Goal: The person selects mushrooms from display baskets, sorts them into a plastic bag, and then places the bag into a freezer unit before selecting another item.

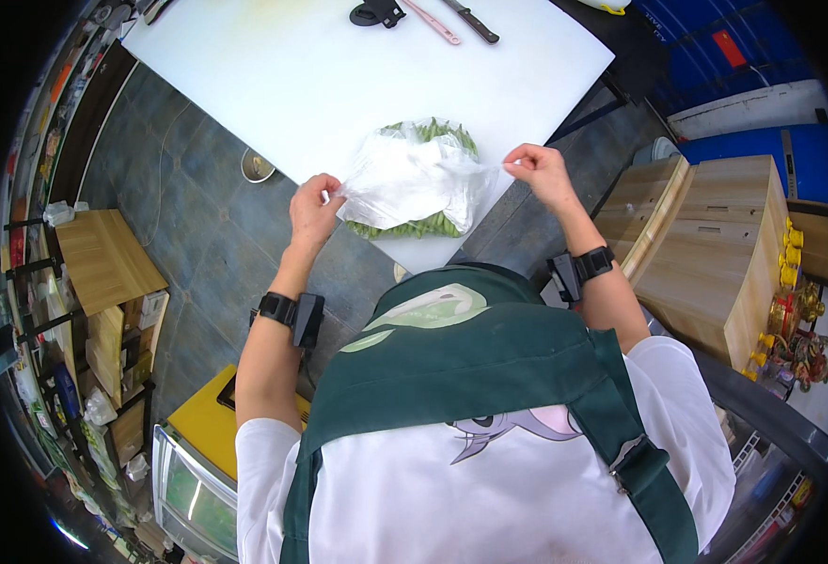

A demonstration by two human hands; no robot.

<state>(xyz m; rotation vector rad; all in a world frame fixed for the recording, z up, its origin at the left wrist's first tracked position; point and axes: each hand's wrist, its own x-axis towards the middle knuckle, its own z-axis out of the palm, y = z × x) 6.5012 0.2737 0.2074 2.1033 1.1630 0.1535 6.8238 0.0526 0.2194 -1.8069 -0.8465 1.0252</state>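
A clear plastic bag (414,176) lies near the close corner of the white table (280,77). Green pods, perhaps beans or peppers (421,227), show at its near and far ends, with whitish plastic across the middle. My left hand (315,208) pinches the left edge of the bag between thumb and fingers. At the opposite side, my right hand (539,173) pinches the stretched right edge of the plastic. Both hands are at about the same height, on either side of the pods.
Along the far table edge lie a knife with a dark handle (481,27), a pink utensil (433,22) and a black object (378,13). A bowl (256,166) stands below the table's left edge. Wooden cabinets (710,233) are at the right, laden shelves at the left.
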